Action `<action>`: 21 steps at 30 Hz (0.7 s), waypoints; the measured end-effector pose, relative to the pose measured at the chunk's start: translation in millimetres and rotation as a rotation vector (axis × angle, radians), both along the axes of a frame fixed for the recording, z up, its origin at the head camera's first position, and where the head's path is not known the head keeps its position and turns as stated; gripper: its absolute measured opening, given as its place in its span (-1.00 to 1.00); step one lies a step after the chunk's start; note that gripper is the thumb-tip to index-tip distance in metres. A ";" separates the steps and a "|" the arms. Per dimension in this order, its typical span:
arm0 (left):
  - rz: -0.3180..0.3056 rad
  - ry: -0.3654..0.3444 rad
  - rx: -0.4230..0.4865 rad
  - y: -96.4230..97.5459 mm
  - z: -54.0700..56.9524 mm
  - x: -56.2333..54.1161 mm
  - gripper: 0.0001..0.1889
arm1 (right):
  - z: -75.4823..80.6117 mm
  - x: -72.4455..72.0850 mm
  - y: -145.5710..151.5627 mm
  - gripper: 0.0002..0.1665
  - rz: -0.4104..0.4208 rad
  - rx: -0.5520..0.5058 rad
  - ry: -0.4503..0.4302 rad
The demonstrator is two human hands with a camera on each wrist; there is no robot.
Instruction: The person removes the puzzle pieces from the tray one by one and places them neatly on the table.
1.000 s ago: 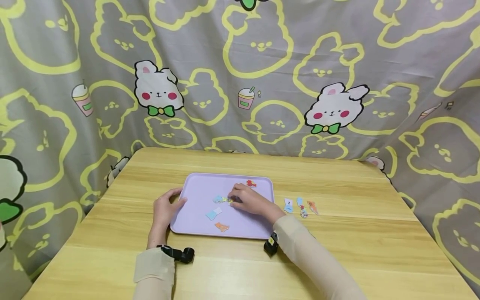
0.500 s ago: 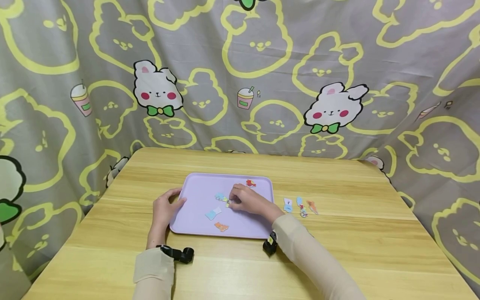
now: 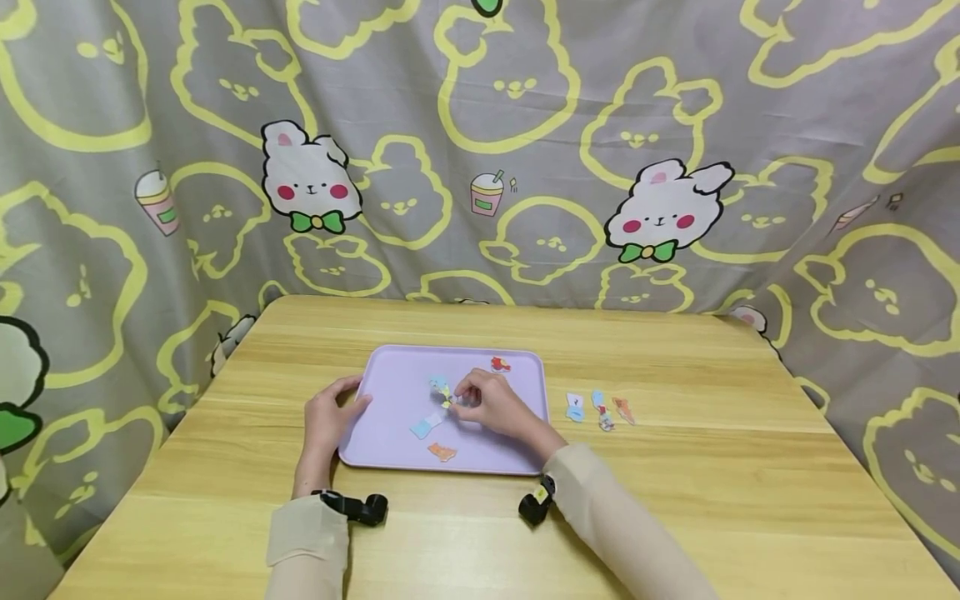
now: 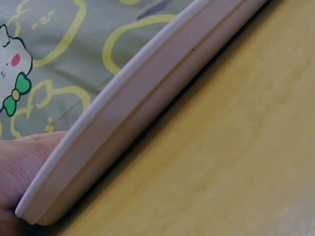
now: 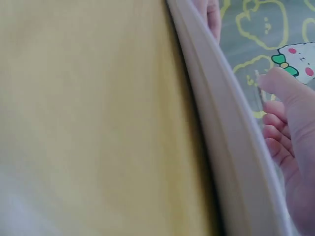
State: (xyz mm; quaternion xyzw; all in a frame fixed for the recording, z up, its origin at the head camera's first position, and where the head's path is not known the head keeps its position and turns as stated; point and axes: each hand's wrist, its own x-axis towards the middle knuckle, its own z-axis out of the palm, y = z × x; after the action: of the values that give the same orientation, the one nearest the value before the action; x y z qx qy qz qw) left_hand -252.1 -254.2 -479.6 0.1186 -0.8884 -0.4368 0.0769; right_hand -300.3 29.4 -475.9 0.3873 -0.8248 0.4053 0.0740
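Note:
In the head view, my left hand [image 3: 327, 421] grips the left rim of a lilac tray [image 3: 480, 461], thumb over the edge. My right hand [image 3: 491, 406] is above the middle of the tray, its thumb and fingertips pinching a small blue-and-yellow puzzle piece [image 3: 439, 386], which looks tilted up. Fingers hide part of it. Just below lies a blue-and-white puzzle piece [image 3: 426, 426], and nearer the front rim an orange puzzle piece [image 3: 442, 452]. A red puzzle piece [image 3: 500, 364] lies by the far right corner. The right wrist view shows a thin edge [image 5: 260, 88] at the thumb tip.
Right of the tray, several more pieces lie on the wooden table [image 3: 720, 467]: a white-and-blue one [image 3: 574, 407], a blue-and-red one [image 3: 606, 418] and an orange one [image 3: 623, 409]. A patterned curtain [image 3: 420, 108] hangs behind the table.
My right hand has lifted slightly, and the blue-and-yellow puzzle piece has come up tilted with it. My left hand stays on the tray rim. The head view has shifted a little.

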 end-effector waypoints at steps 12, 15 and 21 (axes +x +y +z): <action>0.007 0.012 -0.017 1.1 -1.7 -1.6 -0.53 | -4.1 10.3 3.4 -0.80 -0.077 -0.162 0.007; 0.004 0.010 -0.018 1.6 -2.1 -1.5 -0.53 | -4.1 10.7 7.2 -0.80 -0.087 -0.162 0.005; 0.000 -0.003 -0.023 1.4 -0.5 -0.6 -0.52 | -4.5 10.2 15.8 -0.80 -0.117 -0.159 0.017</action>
State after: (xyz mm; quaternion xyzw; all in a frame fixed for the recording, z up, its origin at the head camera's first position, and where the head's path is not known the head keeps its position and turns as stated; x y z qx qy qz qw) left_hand -252.7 -252.8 -480.2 0.1186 -0.8934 -0.4264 0.0769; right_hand -290.1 45.1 -480.4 0.3346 -0.8105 0.4614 0.1349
